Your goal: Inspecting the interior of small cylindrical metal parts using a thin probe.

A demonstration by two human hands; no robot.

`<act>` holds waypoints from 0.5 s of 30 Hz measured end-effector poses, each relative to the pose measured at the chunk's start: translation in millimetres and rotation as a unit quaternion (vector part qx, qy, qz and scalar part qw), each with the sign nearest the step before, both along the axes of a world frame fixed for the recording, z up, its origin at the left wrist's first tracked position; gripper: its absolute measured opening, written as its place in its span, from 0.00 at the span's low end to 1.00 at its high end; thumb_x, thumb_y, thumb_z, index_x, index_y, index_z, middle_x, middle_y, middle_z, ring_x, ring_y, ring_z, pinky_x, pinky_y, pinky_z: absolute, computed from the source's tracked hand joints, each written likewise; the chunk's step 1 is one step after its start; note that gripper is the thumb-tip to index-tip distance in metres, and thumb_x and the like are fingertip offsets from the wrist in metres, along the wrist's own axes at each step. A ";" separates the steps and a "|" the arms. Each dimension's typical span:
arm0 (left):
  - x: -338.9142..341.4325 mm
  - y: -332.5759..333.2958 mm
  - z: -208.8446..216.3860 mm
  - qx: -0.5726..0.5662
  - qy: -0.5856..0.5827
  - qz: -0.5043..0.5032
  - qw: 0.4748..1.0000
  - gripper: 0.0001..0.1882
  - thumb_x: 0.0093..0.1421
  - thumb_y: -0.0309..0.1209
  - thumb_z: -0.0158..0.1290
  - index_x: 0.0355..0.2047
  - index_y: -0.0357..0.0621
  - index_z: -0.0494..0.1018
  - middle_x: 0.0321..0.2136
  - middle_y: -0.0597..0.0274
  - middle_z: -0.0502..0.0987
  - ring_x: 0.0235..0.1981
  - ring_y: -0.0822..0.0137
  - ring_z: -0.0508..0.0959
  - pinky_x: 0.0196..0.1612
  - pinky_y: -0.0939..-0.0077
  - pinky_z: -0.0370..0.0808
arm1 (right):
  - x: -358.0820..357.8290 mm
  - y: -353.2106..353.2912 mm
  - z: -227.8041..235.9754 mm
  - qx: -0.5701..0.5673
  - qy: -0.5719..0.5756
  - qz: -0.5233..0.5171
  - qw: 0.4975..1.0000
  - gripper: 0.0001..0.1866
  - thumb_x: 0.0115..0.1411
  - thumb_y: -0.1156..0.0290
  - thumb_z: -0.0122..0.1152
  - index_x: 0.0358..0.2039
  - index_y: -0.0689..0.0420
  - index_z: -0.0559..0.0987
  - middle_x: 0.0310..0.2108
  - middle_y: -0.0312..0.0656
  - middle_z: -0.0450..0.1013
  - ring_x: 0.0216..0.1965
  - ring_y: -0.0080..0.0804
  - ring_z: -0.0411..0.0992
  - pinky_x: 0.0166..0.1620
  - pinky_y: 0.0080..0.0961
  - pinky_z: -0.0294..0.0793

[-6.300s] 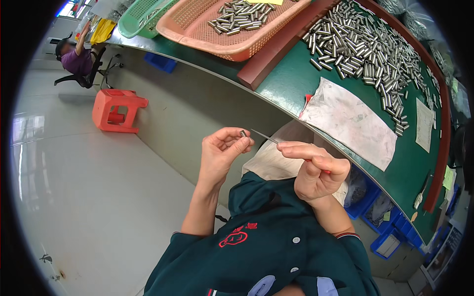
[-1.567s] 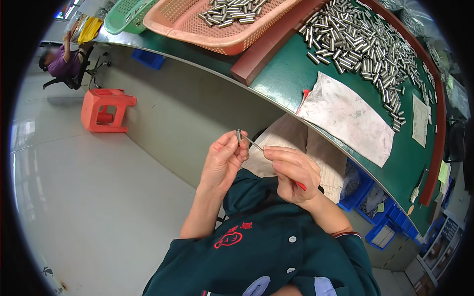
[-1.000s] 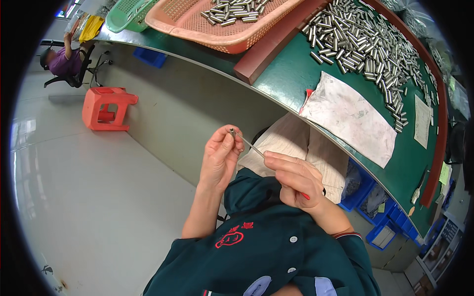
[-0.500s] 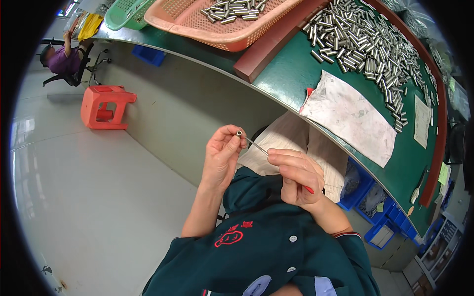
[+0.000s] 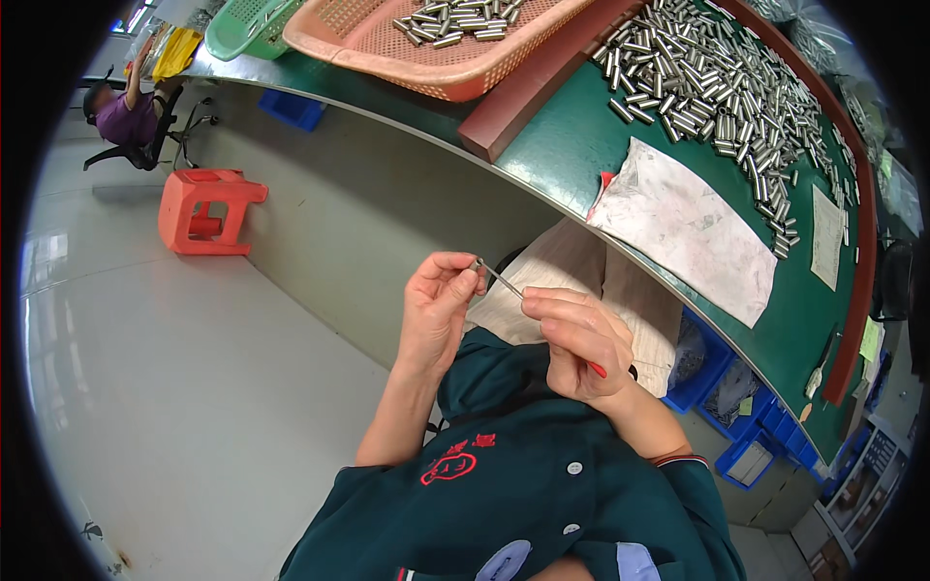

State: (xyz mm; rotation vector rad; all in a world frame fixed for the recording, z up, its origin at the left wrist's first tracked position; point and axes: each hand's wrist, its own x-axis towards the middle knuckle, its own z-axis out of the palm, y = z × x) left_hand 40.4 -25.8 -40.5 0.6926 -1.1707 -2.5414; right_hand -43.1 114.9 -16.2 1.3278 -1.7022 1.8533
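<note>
Between thumb and fingertips, my left hand (image 5: 433,302) pinches a small metal sleeve (image 5: 476,264), mostly covered by the fingers. My right hand (image 5: 587,341) is closed around a thin tool with a slim metal shaft (image 5: 505,285) and a red end (image 5: 597,369) that shows below the fingers. The shaft's tip meets the sleeve at my left fingertips; whether it enters the bore I cannot tell. Both hands are held over my lap, in front of the bench edge.
On the green bench (image 5: 542,160) lie a large heap of metal sleeves (image 5: 712,82) and a stained white cloth (image 5: 688,228). A pink basket (image 5: 387,58) holds more sleeves, beside a wooden bar (image 5: 542,92). Blue bins (image 5: 746,455) stand below. A red stool (image 5: 205,213) and a seated person (image 5: 131,116) are at left.
The sleeve has tilted, so its round open end no longer faces up. My right hand and the tool have shifted slightly left, toward the sleeve.
</note>
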 end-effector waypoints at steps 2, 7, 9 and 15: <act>-0.6 0.8 -0.8 -0.025 0.002 0.010 1.000 0.06 0.53 0.21 0.50 0.33 0.40 0.69 0.30 0.61 0.71 0.29 0.73 0.70 0.36 0.81 0.68 | -0.1 -0.1 0.1 0.025 0.026 -0.009 0.999 0.12 0.44 0.83 0.59 0.32 0.64 0.70 0.28 0.49 0.73 0.29 0.41 0.74 0.31 0.27 0.76; 0.3 3.3 -1.0 -0.086 -0.014 0.017 0.996 0.06 0.53 0.20 0.51 0.32 0.38 0.70 0.28 0.61 0.72 0.27 0.72 0.71 0.35 0.80 0.69 | 0.3 5.3 1.9 0.043 0.020 -0.005 0.999 0.14 0.44 0.82 0.59 0.33 0.63 0.69 0.28 0.49 0.73 0.29 0.42 0.74 0.30 0.27 0.76; 1.0 6.0 0.2 -0.098 -0.022 0.042 0.994 0.06 0.53 0.21 0.50 0.33 0.37 0.70 0.26 0.61 0.73 0.27 0.72 0.71 0.34 0.81 0.69 | 0.0 7.1 4.6 0.058 0.023 0.001 0.998 0.13 0.46 0.84 0.56 0.35 0.63 0.68 0.28 0.50 0.73 0.30 0.44 0.74 0.29 0.27 0.75; 1.1 -9.5 -0.1 -0.063 -0.053 0.108 0.991 0.06 0.55 0.24 0.49 0.33 0.38 0.70 0.27 0.61 0.73 0.27 0.74 0.71 0.34 0.82 0.69 | 3.3 12.0 14.7 0.061 -0.011 0.084 0.995 0.19 0.39 0.88 0.56 0.36 0.66 0.70 0.32 0.51 0.73 0.36 0.45 0.73 0.34 0.29 0.76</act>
